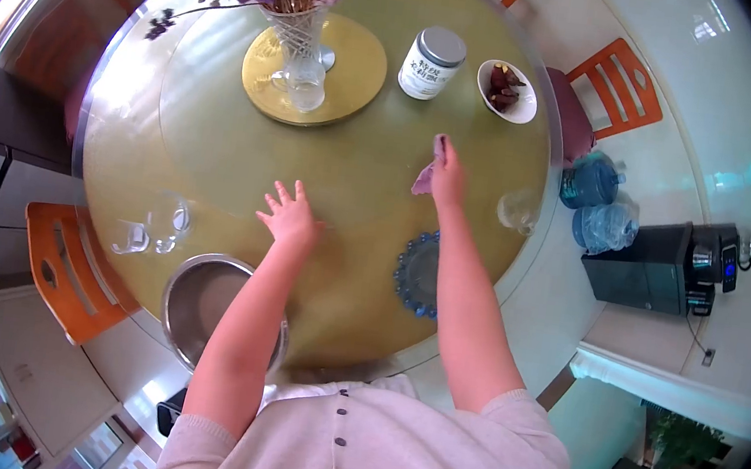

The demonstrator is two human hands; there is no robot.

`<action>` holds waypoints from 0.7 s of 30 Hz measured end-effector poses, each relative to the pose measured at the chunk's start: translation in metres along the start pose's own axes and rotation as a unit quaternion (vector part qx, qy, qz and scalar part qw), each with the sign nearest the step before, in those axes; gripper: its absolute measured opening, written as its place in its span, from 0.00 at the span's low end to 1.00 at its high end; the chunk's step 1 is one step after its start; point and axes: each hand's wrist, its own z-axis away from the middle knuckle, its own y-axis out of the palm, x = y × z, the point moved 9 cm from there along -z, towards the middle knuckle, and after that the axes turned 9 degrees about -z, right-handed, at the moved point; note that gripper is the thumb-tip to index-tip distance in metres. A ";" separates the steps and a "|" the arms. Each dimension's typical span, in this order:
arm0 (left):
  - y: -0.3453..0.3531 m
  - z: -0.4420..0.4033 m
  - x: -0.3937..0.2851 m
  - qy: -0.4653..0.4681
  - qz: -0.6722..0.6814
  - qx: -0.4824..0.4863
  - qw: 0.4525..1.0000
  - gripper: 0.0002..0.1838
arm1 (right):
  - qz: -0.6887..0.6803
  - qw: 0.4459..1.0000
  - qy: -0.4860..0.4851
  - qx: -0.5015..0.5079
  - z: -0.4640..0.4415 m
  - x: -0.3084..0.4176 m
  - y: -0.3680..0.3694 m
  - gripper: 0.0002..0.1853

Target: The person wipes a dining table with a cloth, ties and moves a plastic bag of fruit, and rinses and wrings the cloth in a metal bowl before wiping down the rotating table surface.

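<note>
My left hand (289, 216) is stretched over the round table (356, 162) with its fingers spread, holding nothing. Whether its palm touches the tabletop I cannot tell. To the right, my right hand (448, 180) is closed around a small purple cloth (423, 180), which hangs out on the left and pokes up above the fingers. Below my right hand lies a round mat edged with blue beads (422, 273), partly hidden by the forearm. A metal basin (204, 293) stands at the near edge, partly behind my left forearm.
A glass vase of dried purple flowers (300, 47) stands on a gold round board (358, 68). Nearby are a white lidded jar (429, 65) and a white bowl (520, 107) holding dark red pieces. Clear glasses (174, 213) sit left, another glass (516, 211) right. Orange chairs (76, 268) surround the table.
</note>
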 end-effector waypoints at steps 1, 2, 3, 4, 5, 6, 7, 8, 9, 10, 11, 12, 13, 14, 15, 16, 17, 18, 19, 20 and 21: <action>0.000 0.001 -0.002 0.000 -0.002 -0.003 1.000 0.54 | 0.162 0.981 -0.105 0.037 0.000 0.009 0.020 0.20; 0.001 0.002 -0.003 -0.001 -0.004 -0.006 1.000 0.57 | 0.314 0.923 -0.209 0.073 0.008 0.015 0.048 0.19; 0.002 0.003 -0.005 0.001 0.007 -0.014 1.000 0.59 | 0.332 0.917 -0.208 0.070 0.017 0.016 0.065 0.16; 0.005 0.002 -0.006 -0.006 0.009 -0.011 1.000 0.59 | 0.307 0.928 -0.183 0.103 0.030 0.015 0.087 0.17; 0.005 0.000 -0.007 -0.007 0.000 -0.027 1.000 0.60 | 0.281 0.937 -0.157 0.135 0.049 0.017 0.106 0.18; 0.007 0.000 -0.010 -0.006 -0.010 -0.041 0.999 0.61 | 0.252 0.931 -0.199 0.175 0.078 0.031 0.124 0.19; 0.010 -0.002 -0.012 -0.012 -0.008 -0.040 0.999 0.61 | 0.221 0.921 -0.241 0.214 0.105 0.046 0.135 0.20; 0.011 -0.003 -0.013 -0.018 -0.001 -0.048 0.999 0.57 | 0.197 0.908 -0.241 0.281 0.131 0.059 0.144 0.20; 0.012 -0.006 -0.014 -0.024 0.006 -0.057 0.998 0.52 | 0.173 0.890 -0.241 0.346 0.148 0.068 0.151 0.21; 0.019 -0.013 -0.013 -0.029 0.008 -0.059 0.998 0.52 | 0.170 0.889 -0.245 0.349 0.147 0.071 0.148 0.21; 0.023 -0.017 -0.010 -0.038 0.011 -0.079 0.996 0.49 | 0.136 0.867 -0.260 0.403 0.152 0.074 0.146 0.21; 0.024 -0.019 -0.007 -0.046 0.014 -0.101 0.994 0.45 | 0.103 0.840 -0.275 0.455 0.154 0.074 0.144 0.20; 0.024 -0.019 -0.003 -0.049 0.016 -0.102 0.993 0.45 | 0.121 0.843 -0.295 0.433 0.137 0.055 0.142 0.20; 0.024 -0.019 -0.002 -0.041 0.016 -0.099 0.994 0.44 | 0.181 0.849 -0.287 0.405 0.110 0.047 0.137 0.20; 0.025 -0.019 -0.002 -0.033 0.018 -0.097 0.995 0.42 | 0.240 0.851 -0.278 0.375 0.082 0.041 0.133 0.21; 0.022 -0.017 0.000 -0.037 0.020 -0.099 0.994 0.42 | 0.260 0.860 -0.262 0.351 0.058 0.041 0.130 0.21; 0.021 -0.015 -0.001 -0.027 0.015 -0.089 0.996 0.43 | 0.279 0.869 -0.246 0.326 0.037 0.041 0.133 0.22; 0.020 -0.015 -0.001 -0.018 0.010 -0.079 0.997 0.43 | 0.277 0.868 -0.250 0.327 0.025 0.041 0.148 0.22; 0.018 -0.014 0.001 -0.022 0.012 -0.082 0.996 0.43 | 0.268 0.886 -0.245 0.288 0.008 0.038 0.157 0.22; 0.017 -0.014 0.002 -0.016 0.012 -0.074 0.997 0.44 | 0.258 0.902 -0.239 0.250 -0.010 0.035 0.167 0.22; 0.018 -0.014 0.002 -0.010 0.012 -0.065 0.998 0.44 | 0.256 0.901 -0.243 0.252 -0.024 0.033 0.187 0.22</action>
